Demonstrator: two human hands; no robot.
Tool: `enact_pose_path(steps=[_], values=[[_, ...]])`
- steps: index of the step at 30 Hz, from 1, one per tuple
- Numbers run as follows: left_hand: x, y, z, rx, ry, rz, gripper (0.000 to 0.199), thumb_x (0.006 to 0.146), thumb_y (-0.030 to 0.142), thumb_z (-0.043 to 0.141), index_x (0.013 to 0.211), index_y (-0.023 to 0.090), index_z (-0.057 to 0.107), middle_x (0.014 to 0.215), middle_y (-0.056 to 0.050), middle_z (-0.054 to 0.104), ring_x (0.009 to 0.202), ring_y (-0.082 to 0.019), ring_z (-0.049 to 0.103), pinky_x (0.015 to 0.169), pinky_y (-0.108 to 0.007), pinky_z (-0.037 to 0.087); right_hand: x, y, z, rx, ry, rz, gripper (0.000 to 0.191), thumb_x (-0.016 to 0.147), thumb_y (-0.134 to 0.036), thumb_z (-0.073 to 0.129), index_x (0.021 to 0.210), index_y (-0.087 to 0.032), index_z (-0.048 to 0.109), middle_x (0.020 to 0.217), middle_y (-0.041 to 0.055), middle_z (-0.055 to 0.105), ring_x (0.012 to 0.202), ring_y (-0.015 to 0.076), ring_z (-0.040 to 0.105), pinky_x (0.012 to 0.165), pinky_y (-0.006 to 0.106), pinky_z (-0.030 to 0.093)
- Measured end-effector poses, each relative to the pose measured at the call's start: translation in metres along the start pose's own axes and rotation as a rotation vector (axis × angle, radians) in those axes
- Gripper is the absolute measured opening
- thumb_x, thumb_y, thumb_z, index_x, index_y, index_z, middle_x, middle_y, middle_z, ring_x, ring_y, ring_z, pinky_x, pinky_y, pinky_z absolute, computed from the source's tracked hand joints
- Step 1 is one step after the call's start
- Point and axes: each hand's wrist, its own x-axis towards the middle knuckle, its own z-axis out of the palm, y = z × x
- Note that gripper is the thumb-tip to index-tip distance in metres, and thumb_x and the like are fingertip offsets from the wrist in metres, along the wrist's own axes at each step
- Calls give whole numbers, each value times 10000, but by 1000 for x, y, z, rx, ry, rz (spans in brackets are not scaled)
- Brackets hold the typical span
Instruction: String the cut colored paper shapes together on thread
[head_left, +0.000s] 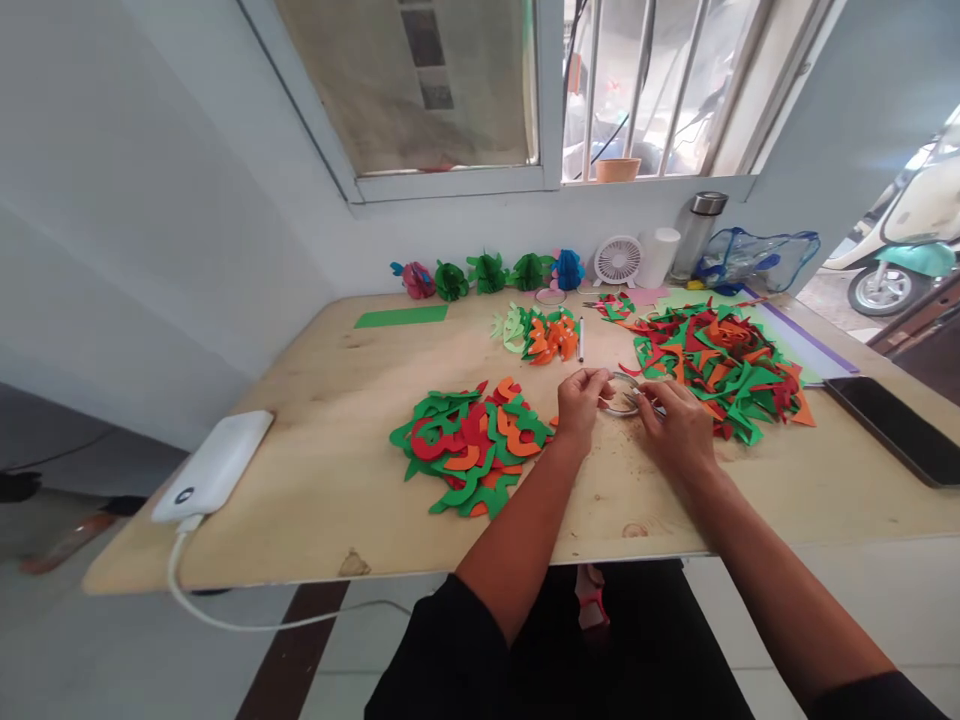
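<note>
A thin greyish ring (619, 410), perhaps a coil of wire, is between my hands just above or on the table. My left hand (581, 402) is closed in a pinch at the ring's left edge. On the other side, my right hand (681, 425) is closed around a small metal tool (658, 409), mostly hidden by the fingers, its tip at the ring's right edge. Left of my forearm lies a pile of green, red and orange cut paper pieces (476, 450). A larger heap of paper scraps (724, 365) is just beyond my right hand.
Folded paper figures (487, 272), a small fan (618, 261), a white cylinder (660, 257) and a glass bottle (697, 237) stand along the wall. A marker (580, 340) lies mid-table. A phone (900, 425) sits at right, a corded power bank (214, 465) at left.
</note>
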Motion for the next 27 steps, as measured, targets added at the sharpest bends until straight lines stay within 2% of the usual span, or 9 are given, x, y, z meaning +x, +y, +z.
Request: enact_pose_path(steps=[7,11,13,18,21,27], values=[[0,8,0,-61,108,79,194,694,343,619,686,150,609,529,23,550,497,-73,501,517,-198,379,0,-4,1,-6,-9,-90,208,868,-300,468,859,-186,643,806,64,658,770,197,585,706,291,405],[3,21,-5,-144,140,79,190,678,339,623,686,151,596,536,29,548,497,-63,499,535,-192,392,0,-11,3,5,-49,-154,206,867,-286,460,859,-185,639,801,66,662,758,194,585,718,293,409],[6,32,-10,-179,162,75,206,679,357,619,693,153,591,542,31,548,493,-62,503,541,-193,400,2,-14,5,36,-111,-160,187,855,-280,471,857,-192,635,816,67,665,766,192,590,708,289,412],[15,54,-30,-183,150,87,188,666,337,630,696,164,565,549,33,554,491,-76,520,512,-195,396,13,-26,7,89,-375,-94,139,822,-268,505,841,-200,625,800,45,660,711,172,591,639,269,402],[16,52,-41,-121,181,98,182,675,328,623,667,164,544,541,37,545,478,-65,505,518,-191,397,22,-37,10,38,-455,-86,158,820,-252,506,877,-189,639,842,62,664,749,177,592,656,274,391],[17,27,-51,-24,202,98,205,685,352,613,670,163,534,523,39,539,460,-69,496,505,-199,399,30,-66,22,-221,-509,-147,242,864,-308,471,935,-185,667,933,97,668,936,247,542,780,347,342]])
